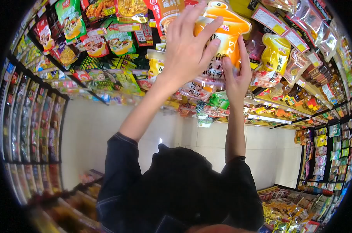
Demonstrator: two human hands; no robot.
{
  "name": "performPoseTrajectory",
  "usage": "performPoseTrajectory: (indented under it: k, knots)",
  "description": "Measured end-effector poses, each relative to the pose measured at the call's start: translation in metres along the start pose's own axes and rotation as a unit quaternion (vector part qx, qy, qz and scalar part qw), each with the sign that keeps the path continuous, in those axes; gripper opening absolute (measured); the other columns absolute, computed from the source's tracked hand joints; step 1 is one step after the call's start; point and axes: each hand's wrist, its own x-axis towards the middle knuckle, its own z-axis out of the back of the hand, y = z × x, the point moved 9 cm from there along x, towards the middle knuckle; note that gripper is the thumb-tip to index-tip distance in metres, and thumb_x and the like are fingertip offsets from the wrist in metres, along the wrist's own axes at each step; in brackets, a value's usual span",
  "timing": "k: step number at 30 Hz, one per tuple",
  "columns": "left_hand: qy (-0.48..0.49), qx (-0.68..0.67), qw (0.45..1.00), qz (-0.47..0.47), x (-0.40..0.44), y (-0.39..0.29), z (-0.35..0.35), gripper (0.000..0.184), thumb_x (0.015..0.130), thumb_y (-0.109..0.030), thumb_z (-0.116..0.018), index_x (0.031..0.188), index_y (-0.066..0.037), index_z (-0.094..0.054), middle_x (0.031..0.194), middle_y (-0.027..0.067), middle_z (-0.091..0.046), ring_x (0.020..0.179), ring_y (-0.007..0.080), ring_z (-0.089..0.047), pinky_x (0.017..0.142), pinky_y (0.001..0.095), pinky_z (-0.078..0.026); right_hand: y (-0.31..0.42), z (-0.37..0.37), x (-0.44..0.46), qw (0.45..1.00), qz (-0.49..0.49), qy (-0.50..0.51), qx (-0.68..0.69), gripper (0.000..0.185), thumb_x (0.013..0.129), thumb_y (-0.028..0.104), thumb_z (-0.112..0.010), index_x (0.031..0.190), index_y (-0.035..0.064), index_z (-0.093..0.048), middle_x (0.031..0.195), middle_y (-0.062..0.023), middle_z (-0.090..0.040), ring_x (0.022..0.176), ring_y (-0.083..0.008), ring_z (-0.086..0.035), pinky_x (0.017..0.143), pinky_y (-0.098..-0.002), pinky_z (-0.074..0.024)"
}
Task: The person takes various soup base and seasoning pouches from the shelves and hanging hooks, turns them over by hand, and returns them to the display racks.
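Up at the shelf front, an orange and white gourd-shaped food pouch (232, 48) stands upright with its printed front toward me. My right hand (237, 75) grips its lower right edge, thumb across the front and fingers along the side. Across the pouch's left part lies my left hand (189, 48), with fingers spread; whether it presses on the pouch I cannot tell. A yellow pouch of similar shape (275, 58) hangs just to the right. Partly behind my left wrist is another yellow pouch (155, 66).
Green and red food packets (71, 21) hang on the rack at upper left. Price tags (270, 21) line the shelf edge at upper right, above bottles (296, 95). Pale tiled floor (102, 128) lies below. Packets fill a bin (286, 209) at lower right.
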Motion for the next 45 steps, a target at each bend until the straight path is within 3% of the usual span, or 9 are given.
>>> performPoseTrajectory:
  k: [2,8,14,17,20,23,33,39,45]
  knots:
    - [-0.005,0.019,1.0,0.006,0.003,-0.002,-0.007,0.054,0.098,-0.032,-0.059,0.15,-0.021,-0.053,0.162,0.0119,-0.039,0.15,0.033,-0.035,0.118,0.0562,-0.02,0.005,-0.005,0.01,0.995,0.067,-0.033,-0.071,0.061,0.098,0.018,-0.069,0.154,0.0064,-0.048,0.131,-0.0168,-0.061,0.108,-0.0242,-0.063,0.095,-0.033,-0.053]
    - [-0.012,0.056,0.998,0.005,0.016,0.001,-0.027,0.053,0.099,-0.033,-0.056,0.151,-0.021,-0.053,0.159,0.0067,-0.045,0.147,0.0279,-0.042,0.117,0.0582,-0.022,0.004,-0.005,0.017,0.996,0.031,-0.051,-0.067,0.06,0.1,0.02,-0.067,0.155,0.0069,-0.046,0.123,-0.0167,-0.061,0.105,-0.0213,-0.064,0.081,-0.0297,-0.0573]
    - [0.011,0.08,0.997,0.001,0.015,0.008,-0.044,0.053,0.098,-0.033,-0.057,0.15,-0.022,-0.053,0.158,0.0065,-0.046,0.146,0.0283,-0.042,0.115,0.0582,-0.026,-0.016,-0.004,0.014,0.995,0.005,-0.039,-0.093,0.059,0.101,0.022,-0.066,0.154,0.0073,-0.046,0.124,-0.0172,-0.06,0.106,-0.0222,-0.064,0.082,-0.0321,-0.059]
    - [0.02,0.053,0.998,-0.006,0.019,0.005,-0.048,0.054,0.098,-0.033,-0.058,0.15,-0.024,-0.053,0.157,0.0082,-0.046,0.146,0.0288,-0.042,0.115,0.0573,-0.025,-0.008,-0.007,0.011,0.981,0.06,-0.021,-0.184,0.059,0.1,0.02,-0.067,0.153,0.0058,-0.047,0.124,-0.018,-0.06,0.105,-0.025,-0.064,0.087,-0.0347,-0.0575]
    - [0.025,0.031,0.999,0.007,0.021,0.003,-0.044,0.055,0.098,-0.033,-0.059,0.151,-0.025,-0.053,0.157,0.0107,-0.045,0.146,0.0297,-0.041,0.116,0.0565,-0.022,-0.007,-0.002,0.006,0.998,0.012,-0.043,-0.048,0.06,0.098,0.018,-0.068,0.152,0.0033,-0.048,0.121,-0.0178,-0.06,0.106,-0.0278,-0.063,0.09,-0.0363,-0.0539]
    - [0.025,0.035,0.999,0.01,0.012,-0.006,-0.034,0.055,0.098,-0.033,-0.058,0.152,-0.026,-0.052,0.159,0.0124,-0.042,0.146,0.0313,-0.041,0.117,0.0564,-0.02,-0.004,0.007,-0.005,0.993,0.076,-0.063,-0.06,0.06,0.097,0.015,-0.068,0.152,0.0008,-0.048,0.118,-0.0162,-0.06,0.105,-0.0265,-0.061,0.09,-0.036,-0.0511]
    - [0.003,0.051,0.999,-0.004,0.011,-0.01,-0.036,0.052,0.098,-0.032,-0.057,0.15,-0.026,-0.055,0.159,0.012,-0.043,0.149,0.0329,-0.036,0.119,0.0569,-0.019,-0.005,0.006,-0.003,0.984,0.123,-0.093,-0.086,0.06,0.096,0.014,-0.07,0.15,-0.0011,-0.049,0.125,-0.0177,-0.061,0.103,-0.0268,-0.059,0.089,-0.0354,-0.0499]
    - [-0.015,0.078,0.997,-0.011,0.009,-0.018,-0.034,0.053,0.098,-0.03,-0.056,0.151,-0.024,-0.054,0.159,0.0119,-0.044,0.149,0.0328,-0.037,0.118,0.0551,-0.02,-0.006,0.009,-0.005,0.989,0.112,-0.082,-0.059,0.059,0.096,0.013,-0.069,0.15,-0.0014,-0.049,0.132,-0.0198,-0.06,0.106,-0.0282,-0.06,0.093,-0.0361,-0.0504]
    - [0.003,0.084,0.996,-0.005,0.016,0.0,-0.057,0.052,0.097,-0.033,-0.058,0.147,-0.02,-0.057,0.158,0.0111,-0.046,0.147,0.0305,-0.041,0.116,0.058,-0.024,-0.015,0.001,0.012,0.99,0.055,-0.057,-0.114,0.059,0.097,0.011,-0.065,0.151,-0.0001,-0.046,0.137,-0.0205,-0.059,0.11,-0.0318,-0.061,0.096,-0.0403,-0.05]
